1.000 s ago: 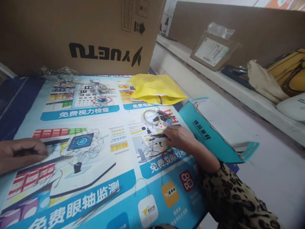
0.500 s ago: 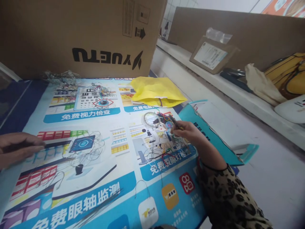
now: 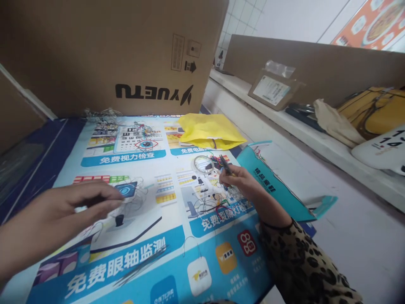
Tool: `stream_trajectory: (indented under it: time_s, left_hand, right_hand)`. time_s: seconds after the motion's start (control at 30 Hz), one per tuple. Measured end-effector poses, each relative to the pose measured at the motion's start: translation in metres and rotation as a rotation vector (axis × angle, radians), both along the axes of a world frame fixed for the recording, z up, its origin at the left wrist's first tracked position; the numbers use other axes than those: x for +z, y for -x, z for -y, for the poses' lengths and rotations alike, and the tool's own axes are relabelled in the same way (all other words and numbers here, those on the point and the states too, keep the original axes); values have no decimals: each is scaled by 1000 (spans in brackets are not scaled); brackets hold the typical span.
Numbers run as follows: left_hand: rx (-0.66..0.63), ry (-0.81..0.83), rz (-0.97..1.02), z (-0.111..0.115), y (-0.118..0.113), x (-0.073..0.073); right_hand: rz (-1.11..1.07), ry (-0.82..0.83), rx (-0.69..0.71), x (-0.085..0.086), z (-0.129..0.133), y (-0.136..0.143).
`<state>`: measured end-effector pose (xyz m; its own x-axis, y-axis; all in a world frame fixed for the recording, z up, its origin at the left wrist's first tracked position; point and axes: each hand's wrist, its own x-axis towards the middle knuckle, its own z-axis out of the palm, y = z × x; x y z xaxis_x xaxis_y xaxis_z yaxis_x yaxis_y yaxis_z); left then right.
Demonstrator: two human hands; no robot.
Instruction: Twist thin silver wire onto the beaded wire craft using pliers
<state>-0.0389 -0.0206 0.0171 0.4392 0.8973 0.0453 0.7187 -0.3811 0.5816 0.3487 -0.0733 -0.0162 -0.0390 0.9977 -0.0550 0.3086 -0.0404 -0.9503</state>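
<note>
My left hand (image 3: 85, 202) hovers over the printed sheet (image 3: 164, 169), its thumb and fingertips near a loose tangle of thin clear wire (image 3: 137, 196); whether it pinches anything is too small to tell. In my right hand (image 3: 236, 179) is a small dark pointed tool (image 3: 225, 164), like pliers or scissors. It points up and away beside a round coil of wire (image 3: 204, 164). Red and thin wires (image 3: 223, 209) lie just below my right hand. Several dark straight wires (image 3: 139, 266) rest near the sheet's front.
A large cardboard box (image 3: 152, 50) stands behind. A yellow pouch (image 3: 210, 131) lies at the back of the sheet, and an open teal box (image 3: 272, 181) is at the right. Silvery wire bundles (image 3: 103, 115) sit back left. A ledge (image 3: 316, 131) holds a package and bags.
My left hand has come in from the left edge towards the middle wires. My right hand still holds the tool, now a little further left in view. The camera view has shifted.
</note>
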Motion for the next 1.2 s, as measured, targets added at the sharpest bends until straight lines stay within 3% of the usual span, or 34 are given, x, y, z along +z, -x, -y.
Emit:
stream_trajectory:
  time_s: [0.07,0.13,0.27,0.37,0.47,0.6,0.7,0.77,0.87,1.0,1.1,1.2]
  left_hand:
    - [-123,105,88,4,-34,12]
    - [-241,111,121,5,-72,17]
    - [-403,105,256,2,-134,9]
    - [-491,195,323,0,-159,-1]
    - [-478,188,338,-3,-165,-7]
    - [-401,-67,210,-19,-151,-10]
    - [-327,-151,242,-34,-125,-9]
    - [-274,-123,327,-42,-102,-8]
    - [-177,125,473,-45,-66,-5]
    - [-96,312,634,-38,-28,1]
    - [-118,335,717,-32,-12,1]
    - [-178,261,808,-30,-3,-7]
  right_hand:
    - [-49,-5,71,7,4,8]
    - [-91,4,152,15,7,19]
    - [-111,10,256,27,11,36]
    - [-95,17,257,27,11,41]
    - [-76,44,245,25,11,42]
    - [52,64,170,22,15,38]
    - [389,-7,91,12,17,25]
    - [651,-24,28,3,18,15]
    - [886,-80,14,0,16,11]
    - [764,-127,35,22,7,45]
    - [479,-114,110,39,-8,95]
    - [228,-107,141,37,-27,148]
